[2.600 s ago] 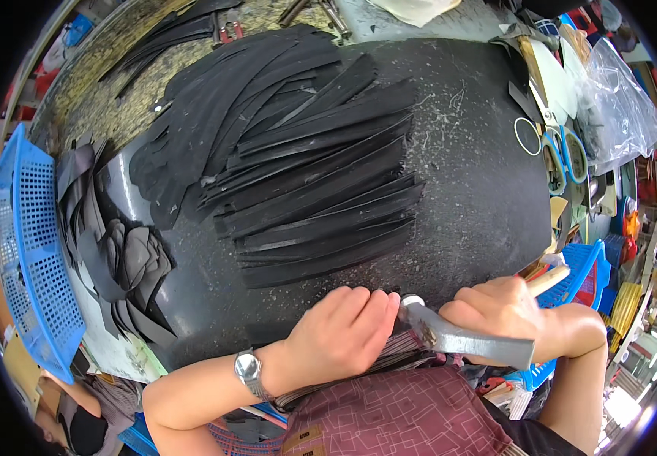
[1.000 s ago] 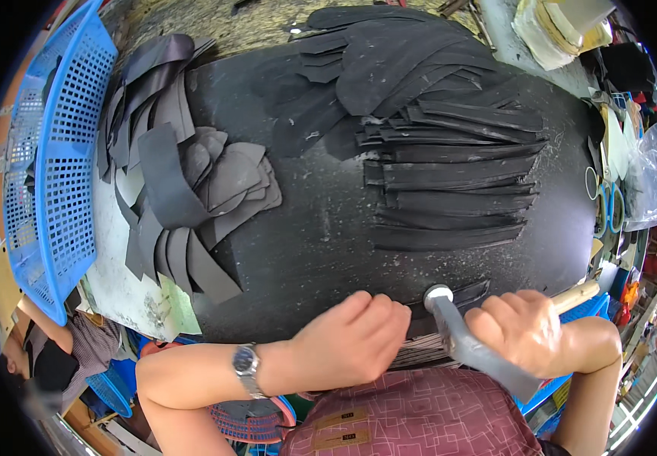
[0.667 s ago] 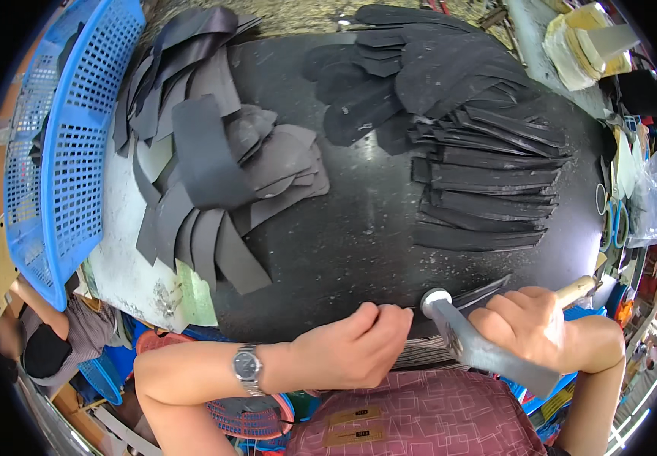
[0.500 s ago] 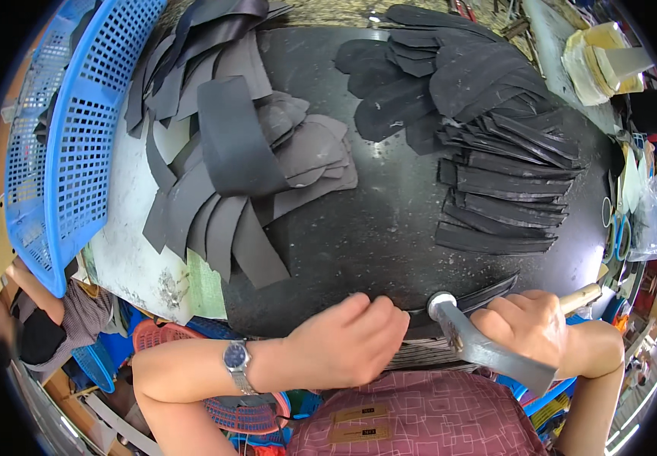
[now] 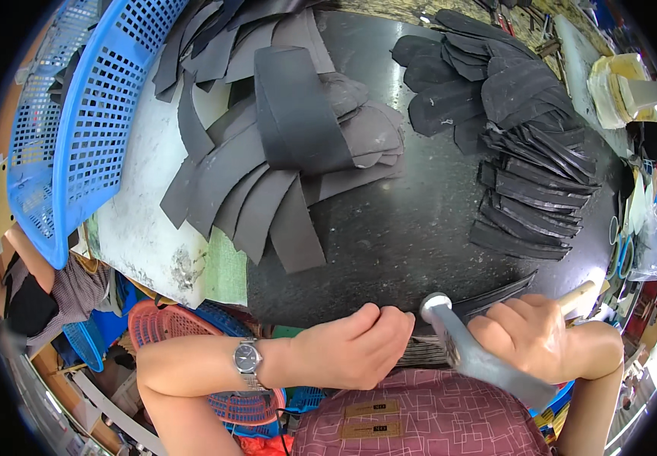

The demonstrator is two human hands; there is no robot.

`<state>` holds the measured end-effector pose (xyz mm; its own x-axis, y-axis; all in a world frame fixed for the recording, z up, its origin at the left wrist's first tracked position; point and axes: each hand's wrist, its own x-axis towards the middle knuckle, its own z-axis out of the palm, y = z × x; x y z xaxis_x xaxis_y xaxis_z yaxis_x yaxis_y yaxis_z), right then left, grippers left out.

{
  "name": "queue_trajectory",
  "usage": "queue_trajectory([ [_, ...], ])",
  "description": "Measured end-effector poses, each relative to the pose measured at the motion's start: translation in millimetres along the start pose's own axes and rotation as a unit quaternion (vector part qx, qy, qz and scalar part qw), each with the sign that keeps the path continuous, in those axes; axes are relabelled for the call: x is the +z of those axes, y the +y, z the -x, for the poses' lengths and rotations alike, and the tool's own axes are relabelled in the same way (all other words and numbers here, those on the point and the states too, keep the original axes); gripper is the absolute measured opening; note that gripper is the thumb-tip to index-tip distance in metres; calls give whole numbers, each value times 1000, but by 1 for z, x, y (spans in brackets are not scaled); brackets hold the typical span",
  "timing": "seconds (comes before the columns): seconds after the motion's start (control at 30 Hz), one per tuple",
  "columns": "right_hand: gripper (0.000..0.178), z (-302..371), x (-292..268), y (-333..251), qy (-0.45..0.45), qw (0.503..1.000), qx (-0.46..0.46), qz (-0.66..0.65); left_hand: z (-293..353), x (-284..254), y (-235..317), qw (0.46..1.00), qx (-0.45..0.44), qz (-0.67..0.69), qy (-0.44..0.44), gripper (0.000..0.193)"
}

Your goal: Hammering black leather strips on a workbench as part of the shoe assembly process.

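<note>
My right hand (image 5: 524, 333) is wrapped round the wooden handle of a hammer (image 5: 461, 342), near the table's front edge. The hammer's round grey face points up and to the left, and its long flat end reaches down toward my apron. Just beyond my right knuckles a narrow black strip (image 5: 495, 295) lies on the dark work surface. Left of the hammer, my left hand (image 5: 355, 346) is closed, thumb and fingers pinched together. Whatever its fingertips hold is hidden; the strip's near end runs behind the hammer.
Dark grey cut pieces (image 5: 298, 228) fan out at the left. Black rounded pieces (image 5: 450, 106) and folded black strips (image 5: 533, 205) pile up at the right. A blue plastic basket (image 5: 93, 129) stands at far left, a yellowish tub (image 5: 609, 99) at far right. Another person's arm (image 5: 36, 262) shows at left.
The view has shifted, so the piles appear farther right. The hammer's face sits slightly closer to my left hand. Both hands keep their closed grip.
</note>
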<state>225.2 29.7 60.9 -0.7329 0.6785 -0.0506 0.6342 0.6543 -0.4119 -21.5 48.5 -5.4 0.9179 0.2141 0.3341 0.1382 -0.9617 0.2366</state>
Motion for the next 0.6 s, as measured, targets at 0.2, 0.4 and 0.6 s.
queue_trajectory([
  [0.2,23,-7,0,-6,2,1000,-4,26,5,-2,-1,999,-43,29,-9,39],
  [0.4,24,-4,8,-3,-3,1000,-8,26,9,-2,8,998,-51,28,22,32],
  [0.6,20,-15,12,-15,45,999,-22,-5,1,-1,27,999,1,-6,-38,28],
])
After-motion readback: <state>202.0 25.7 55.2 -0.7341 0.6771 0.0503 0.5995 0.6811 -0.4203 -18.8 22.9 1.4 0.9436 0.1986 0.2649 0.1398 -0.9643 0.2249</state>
